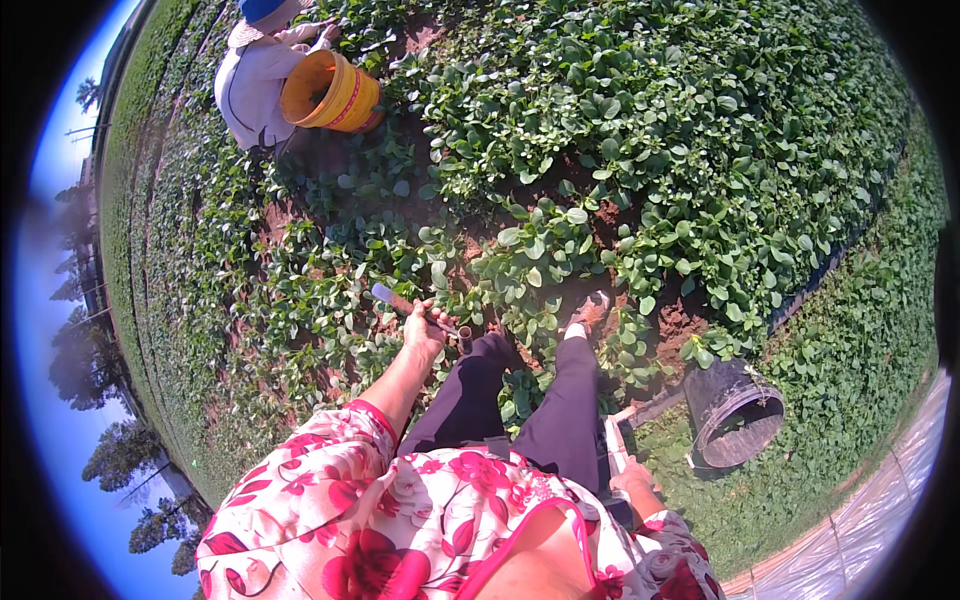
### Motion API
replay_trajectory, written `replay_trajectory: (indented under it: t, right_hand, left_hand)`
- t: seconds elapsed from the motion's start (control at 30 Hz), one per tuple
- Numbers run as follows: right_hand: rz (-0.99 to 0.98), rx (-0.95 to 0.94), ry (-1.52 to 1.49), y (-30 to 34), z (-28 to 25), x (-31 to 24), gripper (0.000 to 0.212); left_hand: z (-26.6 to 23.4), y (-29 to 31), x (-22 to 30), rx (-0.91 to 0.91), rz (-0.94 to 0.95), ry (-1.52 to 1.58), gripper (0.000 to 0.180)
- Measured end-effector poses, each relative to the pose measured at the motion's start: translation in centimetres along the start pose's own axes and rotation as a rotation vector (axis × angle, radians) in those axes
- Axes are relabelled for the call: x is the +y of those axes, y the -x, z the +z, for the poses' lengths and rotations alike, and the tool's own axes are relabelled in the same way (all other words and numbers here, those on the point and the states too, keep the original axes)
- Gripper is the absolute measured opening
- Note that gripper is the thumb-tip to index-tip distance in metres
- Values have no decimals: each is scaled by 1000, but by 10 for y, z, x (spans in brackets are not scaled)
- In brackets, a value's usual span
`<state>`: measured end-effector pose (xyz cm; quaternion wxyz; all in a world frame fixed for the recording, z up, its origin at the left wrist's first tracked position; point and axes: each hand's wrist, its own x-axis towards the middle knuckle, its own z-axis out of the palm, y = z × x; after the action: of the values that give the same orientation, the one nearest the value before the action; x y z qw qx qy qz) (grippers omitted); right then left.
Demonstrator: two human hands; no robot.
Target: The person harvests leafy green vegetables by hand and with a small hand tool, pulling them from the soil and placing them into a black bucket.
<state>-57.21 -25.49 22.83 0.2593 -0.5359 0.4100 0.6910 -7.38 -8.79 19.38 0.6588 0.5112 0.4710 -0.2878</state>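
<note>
My left hand [425, 328] is wrapped round a short hand tool [401, 303] with a brown handle. One end of the tool is pale blue-grey; a dark metal socket shows at the other, beside my left knee. Low green leafy plants [535, 245] grow right in front of it. My right hand [634, 481] is down by my right hip, its fingers curled against a pale, narrow piece [614, 442] whose kind I cannot make out. Part of that hand is hidden by its angle and my sleeve.
A black bucket [706, 400] lies tipped on its side to my right. Ahead on the left, another person [255, 95] bends among the plants beside a yellow bucket [345, 95]. My shoe [590, 310] stands between plants on reddish soil. Pale plastic sheeting [870, 510] borders the far right.
</note>
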Motion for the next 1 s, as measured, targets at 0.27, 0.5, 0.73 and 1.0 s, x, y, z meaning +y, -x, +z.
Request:
replay_trajectory:
  t: [0.27, 0.5, 0.73, 1.0]
  right_hand:
    - [-18, 208, -230, -82, -95, 34, 95]
    - [-213, 261, -246, -142, -178, 29, 84]
    - [-483, 277, -172, -223, -236, 10, 76]
    - [-573, 124, -141, -313, -271, -8, 81]
  left_hand:
    - [37, 7, -39, -126, -63, -130, 32]
    - [43, -12, -70, -138, -113, -256, 28]
    - [35, -35, -98, -97, -119, -366, 29]
    - [33, -60, -128, -75, -108, -412, 33]
